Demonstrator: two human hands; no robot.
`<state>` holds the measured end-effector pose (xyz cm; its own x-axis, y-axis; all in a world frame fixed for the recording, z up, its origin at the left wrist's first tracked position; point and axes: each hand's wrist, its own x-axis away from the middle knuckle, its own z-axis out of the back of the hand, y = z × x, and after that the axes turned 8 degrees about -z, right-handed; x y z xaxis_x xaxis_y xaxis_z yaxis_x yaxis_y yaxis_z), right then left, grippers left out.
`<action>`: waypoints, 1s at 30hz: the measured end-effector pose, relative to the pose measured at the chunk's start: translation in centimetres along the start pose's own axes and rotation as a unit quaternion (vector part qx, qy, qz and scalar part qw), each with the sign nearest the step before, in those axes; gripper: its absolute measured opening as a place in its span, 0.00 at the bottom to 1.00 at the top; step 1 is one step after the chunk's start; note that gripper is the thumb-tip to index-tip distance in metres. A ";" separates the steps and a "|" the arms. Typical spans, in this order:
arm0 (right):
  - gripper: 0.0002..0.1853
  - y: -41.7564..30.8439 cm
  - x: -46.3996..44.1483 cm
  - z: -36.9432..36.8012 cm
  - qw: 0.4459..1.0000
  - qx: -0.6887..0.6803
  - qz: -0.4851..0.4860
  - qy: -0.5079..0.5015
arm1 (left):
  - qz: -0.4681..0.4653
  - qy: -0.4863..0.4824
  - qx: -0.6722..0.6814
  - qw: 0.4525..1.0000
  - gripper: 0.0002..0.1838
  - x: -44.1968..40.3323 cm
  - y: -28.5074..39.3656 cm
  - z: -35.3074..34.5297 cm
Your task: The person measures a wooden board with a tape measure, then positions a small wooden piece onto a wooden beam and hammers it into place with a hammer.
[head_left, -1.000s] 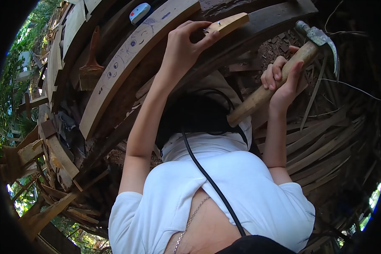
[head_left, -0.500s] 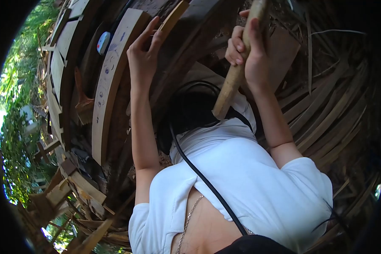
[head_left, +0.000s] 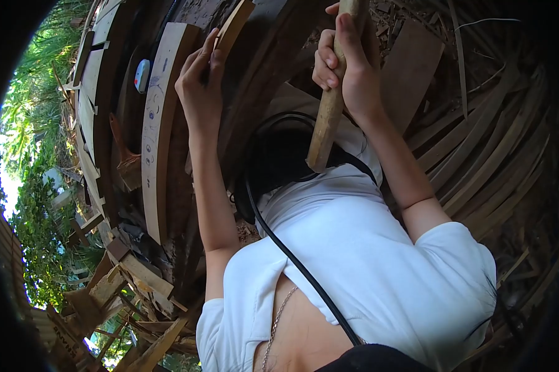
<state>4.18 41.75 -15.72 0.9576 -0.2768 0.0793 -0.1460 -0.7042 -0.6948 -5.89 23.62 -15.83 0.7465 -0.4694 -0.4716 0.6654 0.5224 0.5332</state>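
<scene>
My right hand (head_left: 357, 74) is wrapped round a thick, round wooden handle (head_left: 326, 127). The handle's lower end hangs slightly tilted in front of my white shirt, while its upper end runs out past the top edge of the view. Between the thumb and fingers of my left hand (head_left: 200, 87) is a narrow wooden strip (head_left: 235, 26), pinched near its lower end. Beside that hand, a long pale wooden board (head_left: 161, 118) with dark scribbled marks lies on the left.
A paintbrush (head_left: 125, 155) and a small white object (head_left: 142, 75) lie left of the marked board. Thin wooden slats (head_left: 490, 155) are piled on the right, near a flat brown board (head_left: 411, 71). Wood offcuts (head_left: 144, 273) fill the lower left. A black cable (head_left: 292, 254) crosses my shirt.
My right hand has shifted up and left with the wooden handle. My left hand, still pinching the strip, appears slightly further left. The surroundings have shifted slightly in view.
</scene>
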 end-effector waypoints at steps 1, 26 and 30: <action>0.14 -0.2 0.1 -0.1 1.000 0.000 -0.001 0.001 | 0.001 -0.001 0.000 1.000 0.15 0.0 -0.2 -0.1; 0.28 -5.4 -0.8 -6.8 0.804 0.590 -0.023 -0.073 | 0.025 0.113 0.061 0.991 0.22 0.9 -1.1 -0.4; 0.25 -4.8 -0.8 -8.9 0.748 0.658 -0.053 -0.069 | 0.051 0.111 0.095 0.988 0.22 1.1 -1.2 -0.4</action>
<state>1.95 39.51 -6.13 0.9762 -0.1308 0.1728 0.2166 0.5611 -0.7989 -5.85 22.76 -17.25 0.8063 -0.2418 -0.5398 0.5893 0.4061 0.6984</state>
